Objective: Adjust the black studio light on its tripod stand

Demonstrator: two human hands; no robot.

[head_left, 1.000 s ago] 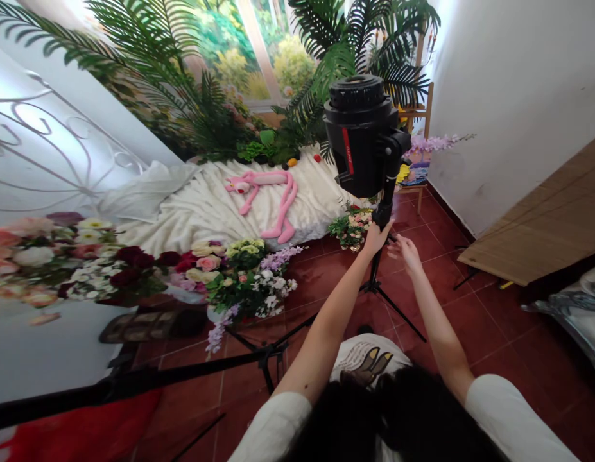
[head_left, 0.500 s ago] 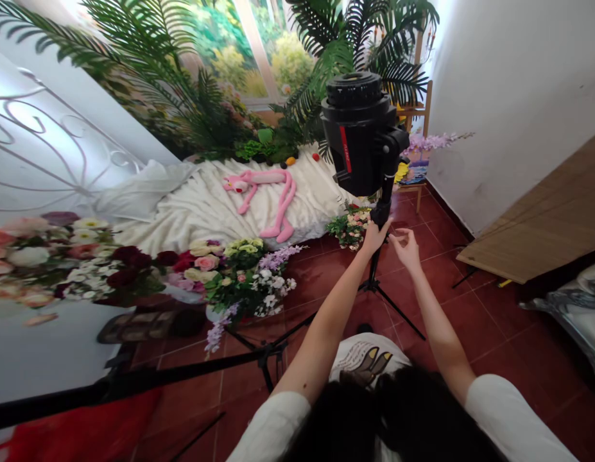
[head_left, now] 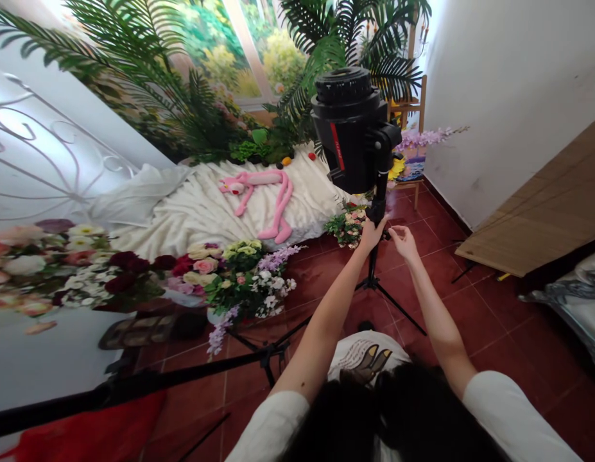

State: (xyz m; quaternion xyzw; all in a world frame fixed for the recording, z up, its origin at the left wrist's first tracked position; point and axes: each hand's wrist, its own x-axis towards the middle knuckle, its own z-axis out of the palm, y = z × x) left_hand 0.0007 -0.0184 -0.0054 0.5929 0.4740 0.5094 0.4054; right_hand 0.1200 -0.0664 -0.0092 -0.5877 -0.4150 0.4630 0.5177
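1. Left of both grips, white pots (head_left: 184,297) contain mixed flowers (head_left: 244,282).
2. Left grip (head_left: 373,234) is wrapped closed around the stand (head_left: 373,263), below its black lamp (head_left: 348,135).
3. Right grip (head_left: 404,244), fingertips nearly together, beside the stand; contact unclear.

The person wears a white short-sleeved T-shirt (head_left: 369,353) (its front carries rows of small dark lettering above a brown-and-yellow printed figure (head_left: 369,364)); both short sleeves (head_left: 284,417) are plain white.

Left hand (head_left: 373,235) grips black light stand (head_left: 371,266); right hand (head_left: 403,242) beside it.
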